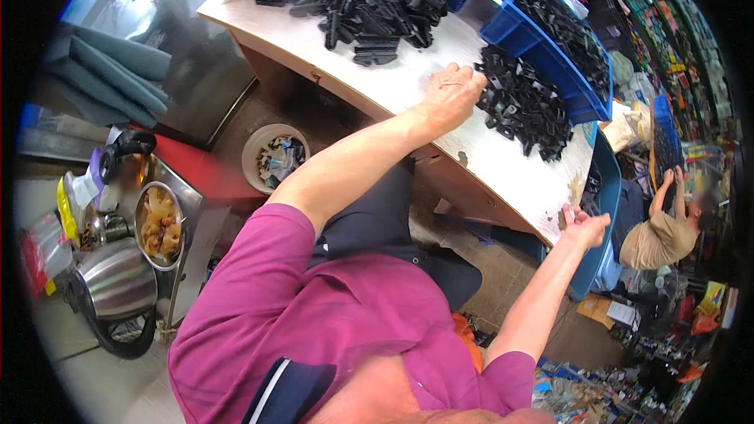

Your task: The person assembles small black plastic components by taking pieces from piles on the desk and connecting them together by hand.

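left hand [454, 96]: fingers curled above the white tabletop [503, 177]; a grip cannot be told. small black plastic parts [525, 106] lie just right of these fingers, longer black plastic strips [365, 0] beyond and left. right hand [586, 229]: fingers bent near the blue-teal bin [589, 271], contents unclear.

The magenta shirt [361, 306] has a navy collar [305, 392].

Site type: workshop. Indicators: black parts [369, 4] heaped on worktable [514, 177], 12 o'clock; blue crate [534, 53] and crowded shelving [683, 39], 2 o'clock.
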`<state>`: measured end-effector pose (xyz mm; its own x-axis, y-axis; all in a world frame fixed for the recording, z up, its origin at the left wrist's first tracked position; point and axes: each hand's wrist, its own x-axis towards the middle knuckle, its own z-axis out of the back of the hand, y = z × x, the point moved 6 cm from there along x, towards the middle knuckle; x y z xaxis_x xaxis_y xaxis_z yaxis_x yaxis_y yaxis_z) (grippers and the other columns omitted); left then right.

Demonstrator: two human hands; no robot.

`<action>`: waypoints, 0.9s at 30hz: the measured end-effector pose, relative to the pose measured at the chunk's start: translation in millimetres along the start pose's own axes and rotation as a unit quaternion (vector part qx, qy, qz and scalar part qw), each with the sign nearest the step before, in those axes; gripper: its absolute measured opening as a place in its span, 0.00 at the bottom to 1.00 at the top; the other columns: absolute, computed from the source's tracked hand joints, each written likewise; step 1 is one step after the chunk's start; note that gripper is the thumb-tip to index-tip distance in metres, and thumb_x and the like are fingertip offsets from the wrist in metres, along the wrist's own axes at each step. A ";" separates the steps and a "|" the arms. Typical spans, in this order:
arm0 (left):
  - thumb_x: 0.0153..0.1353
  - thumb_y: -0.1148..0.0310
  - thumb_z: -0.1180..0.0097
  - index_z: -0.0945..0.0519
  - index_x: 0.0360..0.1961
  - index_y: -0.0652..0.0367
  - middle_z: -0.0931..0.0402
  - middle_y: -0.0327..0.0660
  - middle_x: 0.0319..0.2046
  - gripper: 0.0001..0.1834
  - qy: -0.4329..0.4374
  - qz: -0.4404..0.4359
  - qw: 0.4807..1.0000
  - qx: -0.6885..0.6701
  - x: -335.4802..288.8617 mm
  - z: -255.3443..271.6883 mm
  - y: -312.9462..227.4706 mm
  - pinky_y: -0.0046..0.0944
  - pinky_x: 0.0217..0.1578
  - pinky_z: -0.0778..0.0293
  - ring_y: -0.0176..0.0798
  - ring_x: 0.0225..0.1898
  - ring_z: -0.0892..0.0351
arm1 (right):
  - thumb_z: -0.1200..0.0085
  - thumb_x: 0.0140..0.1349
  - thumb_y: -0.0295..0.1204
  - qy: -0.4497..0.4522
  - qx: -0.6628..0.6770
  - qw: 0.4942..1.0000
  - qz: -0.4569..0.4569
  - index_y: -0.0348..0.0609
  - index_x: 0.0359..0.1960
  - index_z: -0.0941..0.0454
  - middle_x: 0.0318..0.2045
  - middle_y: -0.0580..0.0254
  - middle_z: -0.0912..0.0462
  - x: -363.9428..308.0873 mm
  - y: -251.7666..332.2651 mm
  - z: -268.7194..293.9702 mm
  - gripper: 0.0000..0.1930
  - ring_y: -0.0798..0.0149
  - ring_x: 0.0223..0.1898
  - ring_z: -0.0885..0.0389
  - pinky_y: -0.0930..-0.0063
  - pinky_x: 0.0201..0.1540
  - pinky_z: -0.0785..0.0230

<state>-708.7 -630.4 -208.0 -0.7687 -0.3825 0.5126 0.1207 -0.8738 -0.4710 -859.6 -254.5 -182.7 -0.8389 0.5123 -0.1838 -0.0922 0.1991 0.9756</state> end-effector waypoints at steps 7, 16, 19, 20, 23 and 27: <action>0.50 0.77 0.45 0.22 0.35 0.60 0.25 0.50 0.35 0.10 -0.060 -0.021 0.997 0.049 -14.8 17.2 -0.2 0.51 0.39 0.24 0.55 0.43 0.27 | 0.41 0.61 0.41 0.122 -0.026 0.992 -0.006 0.36 0.40 0.27 0.13 0.59 0.35 -23.7 -25.7 -16.6 0.18 0.58 0.17 0.28 0.43 0.32 0.19; 0.53 0.78 0.46 0.20 0.35 0.60 0.20 0.49 0.33 0.08 -0.088 0.020 0.995 -0.037 -22.4 20.0 11.5 0.50 0.40 0.23 0.55 0.37 0.21 | 0.38 0.61 0.35 0.302 -0.069 0.949 -0.061 0.39 0.32 0.26 0.07 0.68 0.37 -102.3 -55.0 -67.1 0.12 0.65 0.08 0.32 0.56 0.23 0.19; 0.63 0.75 0.47 0.22 0.42 0.64 0.18 0.49 0.36 0.08 -0.080 0.138 0.951 -0.266 -24.8 17.5 11.1 0.40 0.35 0.20 0.47 0.32 0.17 | 0.37 0.61 0.36 0.374 -0.088 0.921 -0.061 0.39 0.32 0.24 0.07 0.70 0.37 -143.2 -61.6 -82.2 0.13 0.68 0.07 0.35 0.64 0.20 0.22; 0.65 0.75 0.48 0.23 0.43 0.66 0.18 0.48 0.36 0.08 -0.054 0.206 0.893 -0.397 -28.8 6.7 9.3 0.37 0.33 0.19 0.42 0.31 0.18 | 0.36 0.62 0.37 0.416 -0.096 0.902 -0.059 0.38 0.33 0.23 0.07 0.71 0.36 -157.6 -63.2 -89.0 0.14 0.70 0.07 0.36 0.68 0.18 0.24; 0.67 0.76 0.52 0.25 0.45 0.67 0.20 0.46 0.36 0.09 -0.040 0.279 0.730 -0.623 -37.4 -22.6 -18.3 0.34 0.30 0.17 0.34 0.31 0.20 | 0.38 0.63 0.40 0.478 -0.137 0.865 -0.066 0.39 0.35 0.20 0.08 0.70 0.37 -178.6 -78.3 -101.9 0.15 0.72 0.08 0.39 0.72 0.15 0.33; 0.67 0.78 0.58 0.26 0.45 0.66 0.21 0.45 0.34 0.10 -0.146 0.216 0.760 -0.595 -38.3 -32.9 -48.1 0.36 0.40 0.23 0.37 0.35 0.21 | 0.37 0.64 0.41 0.459 -0.180 0.870 -0.026 0.42 0.39 0.18 0.09 0.76 0.37 -177.9 -89.6 -108.6 0.14 0.76 0.08 0.44 0.77 0.12 0.46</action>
<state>-705.7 -563.8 -228.5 -0.6259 -0.7586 0.1811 -0.4645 0.1760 -0.8679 -760.3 -454.2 -224.4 -0.8880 -0.4058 -0.2160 -0.1655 -0.1563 0.9738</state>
